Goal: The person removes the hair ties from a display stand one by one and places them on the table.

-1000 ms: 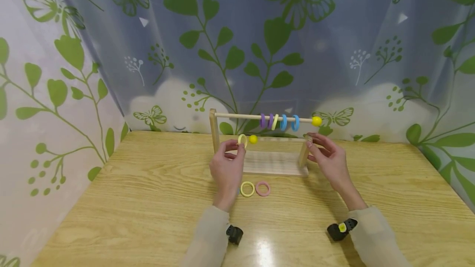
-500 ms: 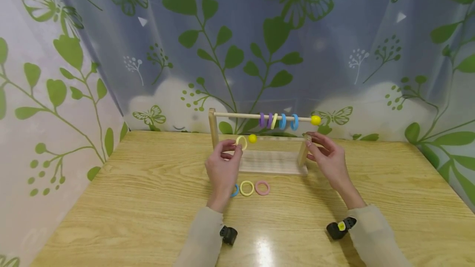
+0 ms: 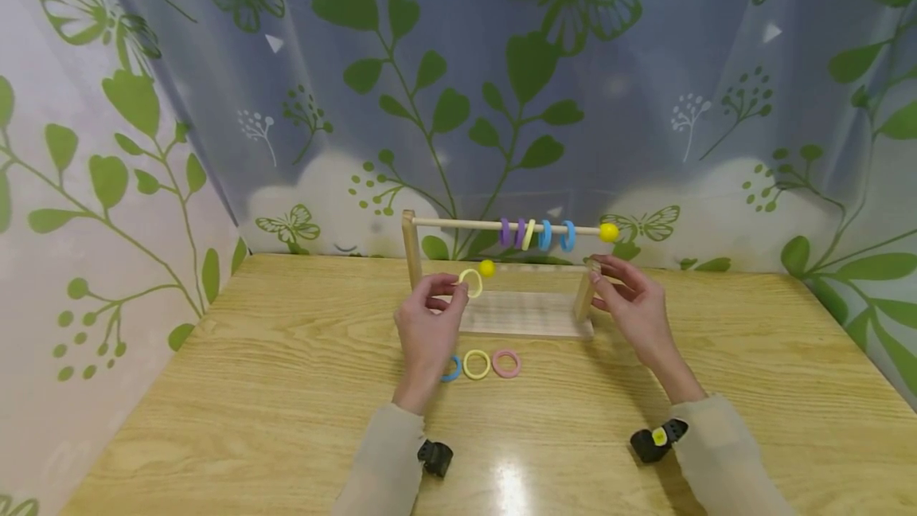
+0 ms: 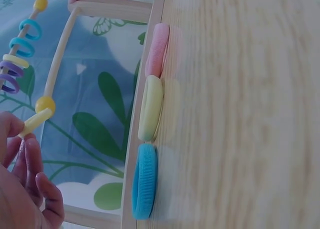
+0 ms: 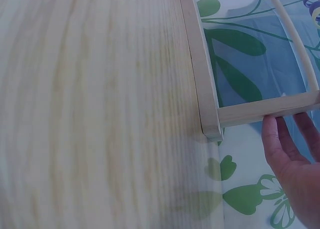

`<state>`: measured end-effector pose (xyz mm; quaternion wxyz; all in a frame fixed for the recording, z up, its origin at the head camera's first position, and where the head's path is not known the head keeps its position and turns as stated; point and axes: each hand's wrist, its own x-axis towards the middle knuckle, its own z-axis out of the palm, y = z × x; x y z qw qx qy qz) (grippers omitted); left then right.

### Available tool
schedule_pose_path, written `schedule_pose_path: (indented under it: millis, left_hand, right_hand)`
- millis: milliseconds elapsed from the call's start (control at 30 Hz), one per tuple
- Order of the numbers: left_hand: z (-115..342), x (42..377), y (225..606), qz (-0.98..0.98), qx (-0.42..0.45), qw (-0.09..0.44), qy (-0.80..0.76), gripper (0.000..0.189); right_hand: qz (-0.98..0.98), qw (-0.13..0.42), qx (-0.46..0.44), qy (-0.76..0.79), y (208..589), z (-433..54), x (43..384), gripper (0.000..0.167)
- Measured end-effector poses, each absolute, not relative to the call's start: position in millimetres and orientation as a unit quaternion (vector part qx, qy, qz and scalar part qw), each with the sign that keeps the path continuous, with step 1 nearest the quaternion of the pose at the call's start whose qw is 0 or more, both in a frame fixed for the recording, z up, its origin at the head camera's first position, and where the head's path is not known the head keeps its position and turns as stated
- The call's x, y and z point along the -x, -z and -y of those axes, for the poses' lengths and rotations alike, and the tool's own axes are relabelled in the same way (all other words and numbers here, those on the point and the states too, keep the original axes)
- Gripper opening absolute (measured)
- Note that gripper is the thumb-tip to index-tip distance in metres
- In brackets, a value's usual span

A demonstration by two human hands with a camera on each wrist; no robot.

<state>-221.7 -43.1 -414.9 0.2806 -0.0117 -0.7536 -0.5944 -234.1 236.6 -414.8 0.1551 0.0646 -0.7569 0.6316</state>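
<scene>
My left hand [image 3: 428,329] pinches a pale yellow ring [image 3: 470,283] between thumb and fingers. The ring is just left of the yellow ball [image 3: 486,268] on the end of the lower rod; in the left wrist view it overlaps that ball [image 4: 45,104]. My right hand [image 3: 634,309] holds the right post [image 3: 586,293] of a wooden stand near its top, fingertips at the post's outer side [image 5: 272,110]. On the upper rod [image 3: 451,223] hang two purple rings [image 3: 505,232], one pale yellow ring [image 3: 528,235] and two blue rings [image 3: 568,236].
A blue ring [image 3: 452,369], a yellow ring [image 3: 476,365] and a pink ring [image 3: 506,363] lie in a row on the wooden table [image 3: 286,420], in front of the stand's base [image 3: 526,315]. Behind stands a patterned curtain [image 3: 286,142].
My left hand has drawn slightly left and back with the yellow ring, which now sits lower and turned more face-on. The blue ring on the table has come into view. My right hand stays put.
</scene>
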Motion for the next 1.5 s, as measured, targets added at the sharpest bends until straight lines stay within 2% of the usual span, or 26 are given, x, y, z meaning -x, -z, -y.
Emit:
schedule_pose_path:
  millis: [633,1100,1500]
  left_hand:
    - [39.4,219.3,413.7,0.751,0.064,0.226,0.617,0.008]
    - [32.9,218.8,416.3,0.77,0.094,0.142,0.614,0.008]
    - [29.7,215.7,419.6,0.789,0.128,0.094,0.594,0.008]
  right_hand:
    - [0.754,0.157,-0.069,-0.633,413.8,-237.2,234.3,0.042]
    - [0.757,0.152,-0.066,-0.632,413.9,-237.0,233.5,0.043]
    - [0.756,0.152,-0.07,-0.633,415.1,-237.4,233.8,0.042]
